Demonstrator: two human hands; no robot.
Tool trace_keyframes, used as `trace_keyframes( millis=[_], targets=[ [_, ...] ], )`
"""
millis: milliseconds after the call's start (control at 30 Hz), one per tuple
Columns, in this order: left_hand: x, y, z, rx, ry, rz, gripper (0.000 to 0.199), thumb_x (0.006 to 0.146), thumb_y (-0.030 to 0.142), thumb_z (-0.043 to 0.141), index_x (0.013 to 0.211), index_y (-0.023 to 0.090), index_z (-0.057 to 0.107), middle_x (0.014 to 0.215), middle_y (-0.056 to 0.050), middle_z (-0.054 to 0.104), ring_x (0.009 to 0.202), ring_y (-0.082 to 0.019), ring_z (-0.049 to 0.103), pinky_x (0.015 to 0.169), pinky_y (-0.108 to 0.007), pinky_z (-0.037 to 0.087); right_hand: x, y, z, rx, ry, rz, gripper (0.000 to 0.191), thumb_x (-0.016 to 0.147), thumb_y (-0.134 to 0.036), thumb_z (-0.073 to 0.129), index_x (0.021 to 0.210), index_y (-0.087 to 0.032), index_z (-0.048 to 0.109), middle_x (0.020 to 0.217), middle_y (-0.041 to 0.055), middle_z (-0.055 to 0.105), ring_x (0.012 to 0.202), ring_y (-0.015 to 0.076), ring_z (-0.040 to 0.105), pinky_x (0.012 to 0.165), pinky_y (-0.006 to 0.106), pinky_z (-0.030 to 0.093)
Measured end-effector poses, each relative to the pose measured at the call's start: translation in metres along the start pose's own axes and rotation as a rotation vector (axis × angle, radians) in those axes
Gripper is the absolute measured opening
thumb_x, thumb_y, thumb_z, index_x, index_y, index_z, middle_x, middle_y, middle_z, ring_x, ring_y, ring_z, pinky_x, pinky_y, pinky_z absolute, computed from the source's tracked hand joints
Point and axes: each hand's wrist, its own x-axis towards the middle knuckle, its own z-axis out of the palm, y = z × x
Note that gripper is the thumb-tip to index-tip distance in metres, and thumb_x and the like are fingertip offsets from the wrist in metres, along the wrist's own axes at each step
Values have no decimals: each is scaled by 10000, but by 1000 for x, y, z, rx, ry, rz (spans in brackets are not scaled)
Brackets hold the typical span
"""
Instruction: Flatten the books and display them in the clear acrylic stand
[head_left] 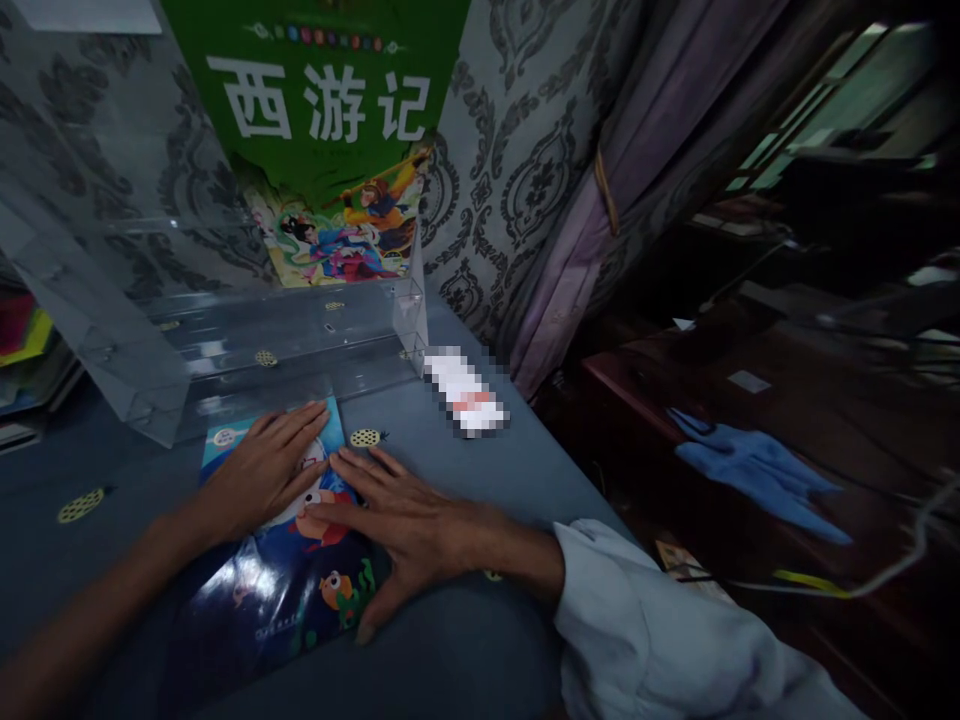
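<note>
A glossy blue picture book (255, 590) with cartoon fish on its cover lies flat on the blue-grey table. My left hand (262, 470) rests on its upper part, palm down, fingers stretched out. Across the book's right edge lies my right hand (405, 520), its fingers spread and the thumb pointing down beside the edge. The fingertips of both hands come close together near the top right of the cover. Just behind the book stands a clear stepped rack (300, 345), holding a green book (337, 190) upright at its back.
A blurred-out white item (466, 395) lies right of the rack on the table (525, 480). Stacked books (26, 360) are at the far left. A purple curtain (600, 190) hangs behind. On a dark red table to the right lie a blue cloth (757, 470) and cables.
</note>
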Motion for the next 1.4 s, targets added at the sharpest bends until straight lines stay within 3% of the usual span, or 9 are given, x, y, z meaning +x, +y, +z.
trace_keyframes(
  millis=[433, 600, 767, 1000, 1200, 1400],
  targets=[
    [1, 1, -6, -61, 11, 17, 608, 1046, 559, 271, 1489, 189, 462, 1537, -133, 494, 1406, -302, 483, 1109, -480, 401, -1, 4, 3, 12, 7, 11, 1125, 694, -713, 775, 1590, -252, 276, 1701, 192, 33, 1577, 308, -28, 1266, 486, -3],
    [-1, 7, -5, -56, -43, -17, 593, 1054, 493, 260, 1488, 144, 462, 1552, -158, 466, 1454, -280, 424, 1178, -503, 339, 2, 9, 10, 19, 4, 24, 1183, 674, -720, 785, 1610, -275, 213, 1711, 139, -60, 1576, 322, -62, 1260, 547, 38],
    [-6, 15, -9, -115, -87, -17, 561, 1046, 407, 293, 1522, 132, 405, 1592, -152, 407, 1493, -263, 360, 1222, -519, 268, 2, 14, 19, 28, 80, -2, 1235, 693, -727, 769, 1629, -268, 106, 1707, 151, -90, 1572, 354, -64, 1249, 590, 83],
    [-24, 40, -20, -193, -174, 68, 528, 1044, 375, 364, 1527, 164, 399, 1627, -145, 338, 1526, -272, 284, 1247, -555, 185, 1, 18, 25, 17, 154, -68, 1227, 710, -729, 752, 1630, -266, 85, 1709, 145, -74, 1577, 342, -36, 1252, 585, 121],
    [-48, 69, -28, -226, -179, 168, 507, 1068, 410, 347, 1506, 174, 445, 1540, -127, 491, 1493, -262, 360, 1265, -544, 127, 2, 20, 25, 11, 146, -71, 1218, 714, -733, 746, 1629, -280, 82, 1712, 144, -20, 1575, 363, 0, 1237, 626, 139],
    [-66, 96, -31, -309, -166, 219, 505, 1045, 325, 419, 1535, 205, 406, 1565, -105, 459, 1508, -262, 328, 1268, -555, 108, 2, 21, 26, -19, 147, -69, 1190, 714, -755, 726, 1624, -257, 142, 1707, 166, 40, 1572, 372, 33, 1234, 628, 128]
  ],
)
